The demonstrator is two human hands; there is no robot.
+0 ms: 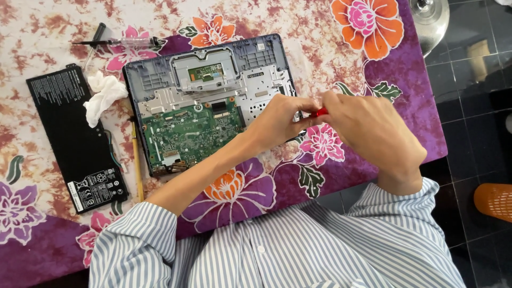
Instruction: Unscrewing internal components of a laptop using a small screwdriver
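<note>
Two hands meet over the near right corner of the opened laptop base [160, 80]. My left hand [280, 121] comes in from the left with the forearm lying across the flowered cloth [64, 32], fingers curled tight, tips pressed together against the right hand. My right hand [370, 133] faces it, knuckles up, fingers folded in. Between the two sets of fingertips sits a small red piece [319, 112], likely a tool handle; only a sliver shows, the rest hidden by the fingers. Both hands pinch around it, no gap visible between fingers. Which hand bears most of the hold, I cannot tell.

Just left of the grip: the green circuit board [186, 133] inside the laptop base, with the grey metal frame and touchpad back beyond it. The grip hovers at the board's right edge; whether the red piece touches the laptop is hidden.

Well to the left of the grip: a crumpled white tissue [104, 96] at the laptop's left edge, touching the flat black battery pack [74, 136] lying on the cloth. A thin yellow stick [137, 165] lies between battery and laptop. Far left and beyond the laptop, a clear-handled screwdriver [120, 42] rests on the cloth.

Near my body: striped shirt sleeves [133, 240]. Right of the grip, dark floor tiles [469, 106].
</note>
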